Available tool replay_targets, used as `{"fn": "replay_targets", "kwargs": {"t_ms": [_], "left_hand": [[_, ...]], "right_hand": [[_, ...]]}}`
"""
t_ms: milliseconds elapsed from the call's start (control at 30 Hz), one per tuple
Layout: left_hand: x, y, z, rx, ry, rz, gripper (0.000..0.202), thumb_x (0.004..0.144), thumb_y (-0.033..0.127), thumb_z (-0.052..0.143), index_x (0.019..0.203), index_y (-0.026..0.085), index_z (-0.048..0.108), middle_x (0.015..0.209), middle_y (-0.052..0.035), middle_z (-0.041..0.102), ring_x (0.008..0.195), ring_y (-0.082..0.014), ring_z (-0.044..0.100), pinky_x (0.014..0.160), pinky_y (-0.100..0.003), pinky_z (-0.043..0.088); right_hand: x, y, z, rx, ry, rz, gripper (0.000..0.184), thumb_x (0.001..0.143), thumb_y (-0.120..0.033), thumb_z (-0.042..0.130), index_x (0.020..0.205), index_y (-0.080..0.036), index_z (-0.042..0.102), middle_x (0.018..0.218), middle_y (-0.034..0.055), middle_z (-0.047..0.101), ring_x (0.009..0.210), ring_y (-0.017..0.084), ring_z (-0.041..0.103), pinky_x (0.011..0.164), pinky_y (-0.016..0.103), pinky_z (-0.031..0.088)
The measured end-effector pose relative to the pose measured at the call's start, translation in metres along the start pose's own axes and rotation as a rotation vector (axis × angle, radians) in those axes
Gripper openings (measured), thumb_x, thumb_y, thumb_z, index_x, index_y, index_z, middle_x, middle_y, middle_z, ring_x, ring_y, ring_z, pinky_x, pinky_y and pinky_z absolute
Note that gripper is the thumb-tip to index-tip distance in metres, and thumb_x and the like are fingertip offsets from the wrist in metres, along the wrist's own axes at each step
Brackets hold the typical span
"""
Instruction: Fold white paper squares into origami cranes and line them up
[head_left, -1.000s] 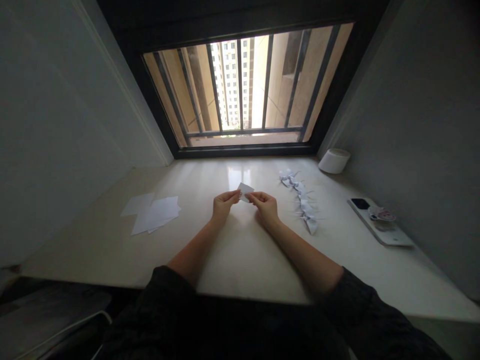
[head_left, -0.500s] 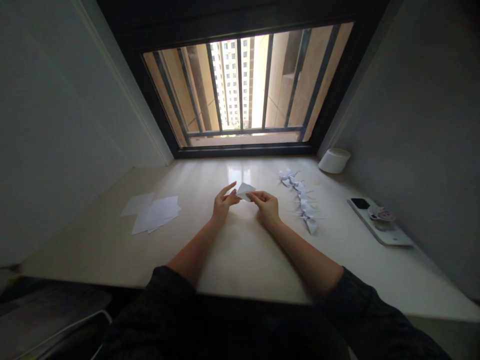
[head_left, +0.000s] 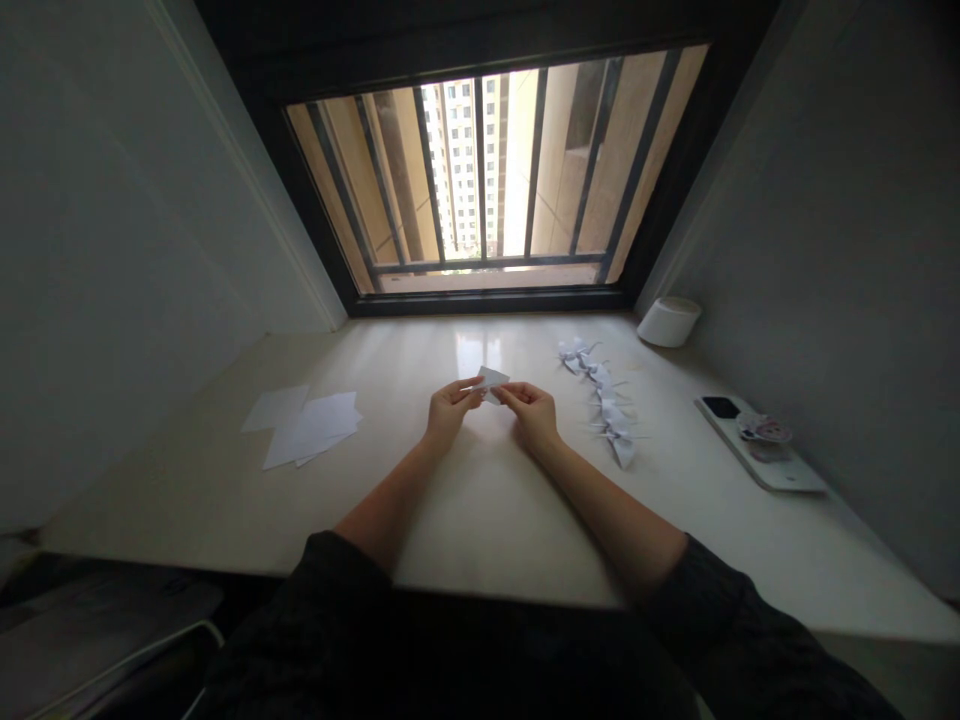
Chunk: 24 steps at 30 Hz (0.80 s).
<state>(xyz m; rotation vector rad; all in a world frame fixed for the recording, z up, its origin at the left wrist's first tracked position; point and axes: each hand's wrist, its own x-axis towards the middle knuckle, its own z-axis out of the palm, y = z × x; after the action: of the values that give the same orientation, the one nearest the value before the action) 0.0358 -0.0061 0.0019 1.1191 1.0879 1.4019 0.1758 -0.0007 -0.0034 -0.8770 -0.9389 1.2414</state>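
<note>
A small piece of folded white paper [head_left: 493, 378] is held up over the white sill, between my two hands. My left hand [head_left: 450, 405] pinches its left side, thumb and fingers closed on it. From the right, my right hand [head_left: 531, 405] grips the lower right part between thumb and forefinger. A lower flap of the paper shows between the fingertips. To the right of my hands stand several folded paper cranes [head_left: 602, 393] in a slanting row. On the left lie several loose sheets of white paper [head_left: 311, 430], partly overlapping.
A white phone [head_left: 784, 470] with a round grip on its back lies at the right. Behind it, a white cylindrical object [head_left: 669, 322] stands by the wall. A barred window with a dark frame [head_left: 491, 302] closes off the back; the sill's front edge [head_left: 510, 597] is near my body.
My left fingers, spread half a second ago, have closed on the paper. The folded paper has turned, so a flap now shows below. My right hand keeps its pinch, almost in place.
</note>
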Motion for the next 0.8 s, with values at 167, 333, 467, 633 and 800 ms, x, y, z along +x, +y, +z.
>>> {"fn": "replay_targets", "kwargs": {"t_ms": [167,333,467,633,800], "left_hand": [[0.0000,0.0004,0.0003,-0.004,-0.010,-0.028,0.047,0.060,0.035,0.076,0.101,0.015,0.067,0.084,-0.0080,0.071,0.075,-0.0161,0.063,0.075,-0.032,0.048],[-0.0019,0.0024,0.0005,0.019,-0.030,-0.011,0.056,0.061,0.037,0.075,0.110,0.015,0.062,0.079,-0.0068,0.071,0.071,-0.0152,0.063,0.074,-0.031,0.048],[-0.0032,0.0039,0.0005,0.032,0.006,0.046,0.077,0.061,0.037,0.076,0.129,0.018,0.044,0.074,-0.0045,0.070,0.069,-0.0150,0.064,0.072,-0.030,0.049],[-0.0010,0.0007,0.0006,0.133,-0.039,-0.009,0.040,0.062,0.043,0.072,0.088,0.013,0.066,0.079,-0.0072,0.069,0.073,-0.0164,0.063,0.066,-0.026,0.047],[0.0000,-0.0002,-0.0001,0.206,-0.047,-0.013,0.035,0.063,0.046,0.070,0.078,0.014,0.069,0.075,-0.0064,0.069,0.073,-0.0175,0.063,0.062,-0.025,0.044]], "right_hand": [[0.0007,0.0003,-0.0020,0.003,-0.007,-0.023,0.033,0.055,-0.034,0.079,0.077,-0.019,0.060,0.060,-0.0003,0.067,0.058,0.015,0.062,0.061,0.028,0.048],[0.0037,0.0051,-0.0033,-0.012,0.012,-0.052,0.038,0.054,-0.039,0.078,0.067,-0.021,0.048,0.054,-0.0038,0.063,0.053,0.014,0.059,0.057,0.026,0.046],[0.0034,0.0042,-0.0028,-0.021,0.029,-0.065,0.040,0.054,-0.039,0.078,0.068,-0.021,0.045,0.057,-0.0027,0.064,0.053,0.014,0.059,0.058,0.027,0.047],[-0.0009,0.0012,-0.0008,-0.039,0.027,-0.079,0.041,0.055,-0.042,0.077,0.066,-0.021,0.043,0.060,-0.0023,0.064,0.056,0.014,0.060,0.059,0.027,0.047],[-0.0025,0.0013,0.0001,-0.091,0.012,-0.083,0.043,0.056,-0.047,0.075,0.062,-0.022,0.042,0.056,-0.0037,0.060,0.056,0.014,0.058,0.058,0.027,0.046]]}}
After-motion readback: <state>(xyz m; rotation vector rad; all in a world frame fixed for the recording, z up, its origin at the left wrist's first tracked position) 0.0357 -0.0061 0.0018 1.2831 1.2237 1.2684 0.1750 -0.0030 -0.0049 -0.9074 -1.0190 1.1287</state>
